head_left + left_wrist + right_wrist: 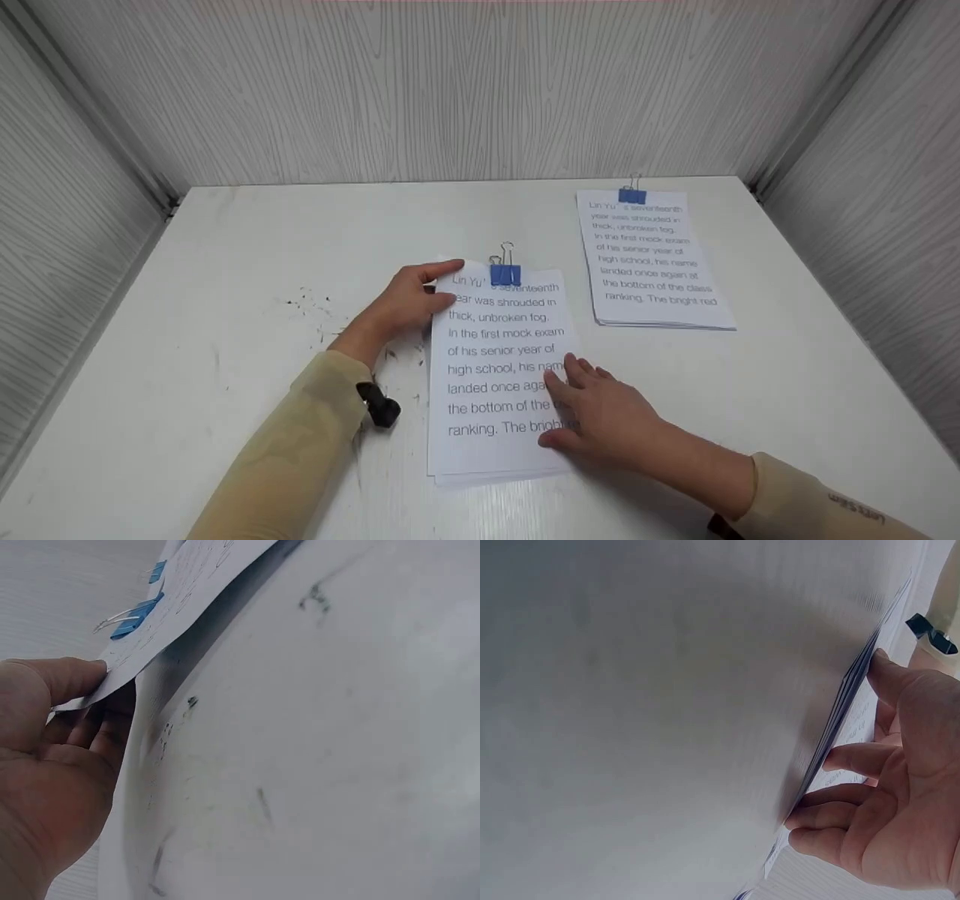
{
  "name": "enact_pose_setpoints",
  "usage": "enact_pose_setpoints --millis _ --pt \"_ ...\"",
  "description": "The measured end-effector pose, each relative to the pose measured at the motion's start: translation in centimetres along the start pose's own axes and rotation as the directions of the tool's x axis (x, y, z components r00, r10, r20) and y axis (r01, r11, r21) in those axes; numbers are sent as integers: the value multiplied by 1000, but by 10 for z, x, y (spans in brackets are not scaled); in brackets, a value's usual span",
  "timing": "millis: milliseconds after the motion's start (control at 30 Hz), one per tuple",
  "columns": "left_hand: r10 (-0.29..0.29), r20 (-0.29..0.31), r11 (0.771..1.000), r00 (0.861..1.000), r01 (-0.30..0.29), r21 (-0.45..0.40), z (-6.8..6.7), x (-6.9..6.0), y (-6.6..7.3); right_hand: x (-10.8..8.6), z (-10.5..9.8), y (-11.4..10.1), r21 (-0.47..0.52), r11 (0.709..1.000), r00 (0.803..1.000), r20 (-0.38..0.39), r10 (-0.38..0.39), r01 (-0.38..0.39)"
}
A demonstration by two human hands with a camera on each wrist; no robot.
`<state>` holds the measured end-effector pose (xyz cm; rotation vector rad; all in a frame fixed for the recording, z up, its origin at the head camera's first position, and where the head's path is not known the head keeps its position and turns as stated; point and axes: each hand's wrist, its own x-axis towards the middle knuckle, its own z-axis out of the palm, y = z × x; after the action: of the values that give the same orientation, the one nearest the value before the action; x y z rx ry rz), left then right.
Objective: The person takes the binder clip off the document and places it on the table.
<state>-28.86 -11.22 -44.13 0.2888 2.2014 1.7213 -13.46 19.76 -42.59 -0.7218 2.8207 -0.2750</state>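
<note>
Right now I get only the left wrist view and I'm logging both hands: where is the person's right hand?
Observer: The right hand is at the right edge of the near paper stack, toward its lower half.
Operator: Is that stack even at the bottom?
Observer: No, its sheets are staggered at the lower left corner.
Operator: And I glimpse a second blue clip; is a hand on its stack?
Observer: Neither hand touches the far paper stack.

The paper sheets (pixel 495 456) look smooth and matt, the clip handles (pixel 511 256) metal, the tabletop (pixel 300 240) faintly glossy.
</note>
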Motion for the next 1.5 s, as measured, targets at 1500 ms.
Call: enact_pose_setpoints --millis 1500 --pt "253 -41 967 967 -254 -30 28 -19 21 164 -109 125 855 508 995 -83 -56 100"
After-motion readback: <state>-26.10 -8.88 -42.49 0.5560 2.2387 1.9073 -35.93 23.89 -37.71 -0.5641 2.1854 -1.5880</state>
